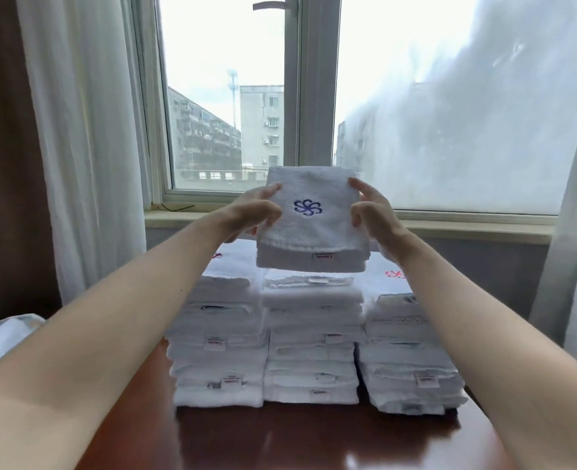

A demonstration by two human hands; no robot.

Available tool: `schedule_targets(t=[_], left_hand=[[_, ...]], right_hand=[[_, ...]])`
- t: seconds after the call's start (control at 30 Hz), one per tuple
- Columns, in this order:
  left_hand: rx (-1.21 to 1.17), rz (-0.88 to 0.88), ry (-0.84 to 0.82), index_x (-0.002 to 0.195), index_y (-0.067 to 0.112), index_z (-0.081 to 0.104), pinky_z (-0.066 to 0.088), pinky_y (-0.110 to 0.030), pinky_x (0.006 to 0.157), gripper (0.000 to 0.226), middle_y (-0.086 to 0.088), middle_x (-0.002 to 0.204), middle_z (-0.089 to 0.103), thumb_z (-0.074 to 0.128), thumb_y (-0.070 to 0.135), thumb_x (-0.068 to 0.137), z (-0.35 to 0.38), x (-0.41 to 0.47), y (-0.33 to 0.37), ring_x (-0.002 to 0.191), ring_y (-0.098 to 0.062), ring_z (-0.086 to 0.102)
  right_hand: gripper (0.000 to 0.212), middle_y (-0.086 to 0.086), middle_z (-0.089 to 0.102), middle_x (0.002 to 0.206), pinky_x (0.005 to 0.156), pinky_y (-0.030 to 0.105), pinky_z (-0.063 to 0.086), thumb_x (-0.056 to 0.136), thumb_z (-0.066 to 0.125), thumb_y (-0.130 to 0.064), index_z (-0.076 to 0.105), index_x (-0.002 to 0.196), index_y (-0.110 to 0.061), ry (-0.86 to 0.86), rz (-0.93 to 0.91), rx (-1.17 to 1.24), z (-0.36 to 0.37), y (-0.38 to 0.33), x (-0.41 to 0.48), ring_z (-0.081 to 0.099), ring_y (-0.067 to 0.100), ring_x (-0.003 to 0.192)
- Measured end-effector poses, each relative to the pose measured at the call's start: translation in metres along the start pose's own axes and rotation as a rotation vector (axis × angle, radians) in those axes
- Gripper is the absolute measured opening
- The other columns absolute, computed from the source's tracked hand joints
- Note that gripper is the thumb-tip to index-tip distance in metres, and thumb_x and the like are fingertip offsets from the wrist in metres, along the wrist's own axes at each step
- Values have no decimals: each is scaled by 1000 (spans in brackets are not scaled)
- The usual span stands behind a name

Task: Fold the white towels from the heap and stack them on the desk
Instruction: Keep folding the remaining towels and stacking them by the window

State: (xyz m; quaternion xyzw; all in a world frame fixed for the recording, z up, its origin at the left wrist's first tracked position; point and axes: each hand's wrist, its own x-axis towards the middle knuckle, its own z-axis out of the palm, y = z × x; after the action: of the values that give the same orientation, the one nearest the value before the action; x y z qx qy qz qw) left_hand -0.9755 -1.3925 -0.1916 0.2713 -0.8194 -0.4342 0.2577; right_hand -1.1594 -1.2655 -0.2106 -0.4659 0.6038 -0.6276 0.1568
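A folded white towel (314, 228) with a blue flower emblem hangs in the air just above the middle stack (312, 337). My left hand (251, 212) grips its left edge and my right hand (370, 208) grips its right edge, thumbs on top. Three stacks of folded white towels stand side by side on the dark wooden desk (297, 439): a left stack (217, 351), the middle one, and a right stack (409, 361). More folded towels with red emblems (394, 273) lie behind the stacks.
A window (233, 96) with a sill runs behind the desk. White curtains (87, 137) hang at both sides. Something white (2, 337) lies low at the left edge. The desk's front part shows bare glossy wood.
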Motion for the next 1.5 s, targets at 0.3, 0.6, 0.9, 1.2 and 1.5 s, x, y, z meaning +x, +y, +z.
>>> schedule_targets(t=[0.3,0.6,0.9,1.2,1.5], left_hand=[[421,-171,-40,155,18,25,48,-25,62,75,-13,124,51,43,2,84,34,21,-46,90,-28,58],[1167,-57,-99,132,27,57,17,-45,117,41,-8,143,49,29,25,101,62,10,-54,135,-29,37],[740,41,82,75,24,52,35,-44,109,27,-1,86,63,38,24,98,45,-56,-36,91,-23,55],[618,63,306,118,32,67,49,-35,96,29,13,114,68,55,36,92,-38,-173,-56,107,-7,61],[730,-312,395,113,35,68,52,-34,91,26,20,97,63,54,31,91,-112,-307,-163,97,-4,60]], right_hand=[[65,5,64,86,38,13,27,81,40,8,49,143,-11,-24,264,-221,14,61,12,42,12,56],[41,22,51,141,104,39,42,100,39,-5,50,139,1,-93,361,-463,18,71,7,48,37,131],[25,-5,57,71,65,31,40,86,44,-12,56,66,-23,-30,101,-729,26,30,-39,50,24,75],[33,-6,66,127,95,29,46,91,57,-23,66,123,-28,-278,-429,-786,121,-35,-102,58,15,119],[37,-11,63,125,93,36,50,89,56,-25,64,123,-36,-769,-544,-865,261,-23,-169,54,16,119]])
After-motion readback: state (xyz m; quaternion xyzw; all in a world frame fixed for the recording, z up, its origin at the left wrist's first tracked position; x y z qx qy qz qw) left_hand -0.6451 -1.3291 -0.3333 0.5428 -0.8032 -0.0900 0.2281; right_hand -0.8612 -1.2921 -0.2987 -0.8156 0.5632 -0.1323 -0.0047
